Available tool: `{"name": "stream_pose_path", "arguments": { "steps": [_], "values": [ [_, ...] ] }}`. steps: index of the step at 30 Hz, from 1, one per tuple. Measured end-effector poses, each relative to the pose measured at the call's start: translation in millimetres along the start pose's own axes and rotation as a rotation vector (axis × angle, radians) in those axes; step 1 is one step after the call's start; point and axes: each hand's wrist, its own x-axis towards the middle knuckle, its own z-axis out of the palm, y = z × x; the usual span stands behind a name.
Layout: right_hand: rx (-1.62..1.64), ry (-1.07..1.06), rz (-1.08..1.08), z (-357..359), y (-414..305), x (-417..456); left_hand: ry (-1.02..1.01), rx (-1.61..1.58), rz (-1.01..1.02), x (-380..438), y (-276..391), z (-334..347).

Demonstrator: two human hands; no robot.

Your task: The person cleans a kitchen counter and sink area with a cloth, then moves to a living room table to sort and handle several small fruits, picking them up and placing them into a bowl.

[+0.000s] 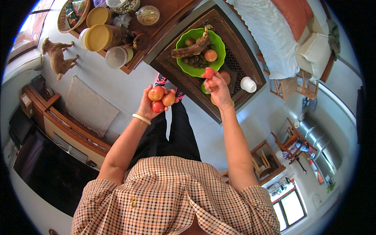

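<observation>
My left hand (144,106) cups three tomatoes (156,93) of orange to red colour. A small red tomato (209,73) is held at the fingertips of my right hand (221,94), over the dark wooden coffee table (164,63). Beneath and around that hand lie more round fruits, among them a green one (204,88) and a reddish one (224,77), partly hidden by the fingers. Just beyond stands a green scalloped bowl (221,63). It holds a browned banana (194,48), an orange-red tomato (210,55) and small dark fruits (197,61).
White cups (248,84), apparently stacked, lie near the table's right edge. At the upper left, a wooden table (173,14) bears yellow-lidded jars (98,37), clear tubs and a wicker basket (61,22). A curly-haired brown dog (57,55) is on the tiled floor near a mat (88,104).
</observation>
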Motion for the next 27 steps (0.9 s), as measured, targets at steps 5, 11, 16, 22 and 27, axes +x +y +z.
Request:
{"name": "stream_pose_path", "arguments": {
  "steps": [5, 11, 16, 22, 27],
  "values": [
    [-0.054, -0.032, -0.011, -4.0, 1.8, -1.2, -0.002, 0.009, 0.0, -0.9, 0.5, -2.9],
    [0.156, 0.019, 0.04, -17.1, 10.0, -3.7, 0.006, 0.007, 0.001, -4.2, 0.7, -6.8],
    [0.225, -0.014, 0.059, -21.7, 12.6, -5.4, -0.018, -0.002, 0.002, -5.5, 2.7, -8.7],
    [0.124, 0.154, 0.111, 14.8, -1.2, -6.5, 0.013, -0.011, 0.006, -8.9, 4.8, -12.2],
    [-0.907, 0.175, -0.036, -7.7, 14.3, 29.9, 0.014, 0.002, 0.0, -8.1, 4.2, -13.1]
  ]
}}
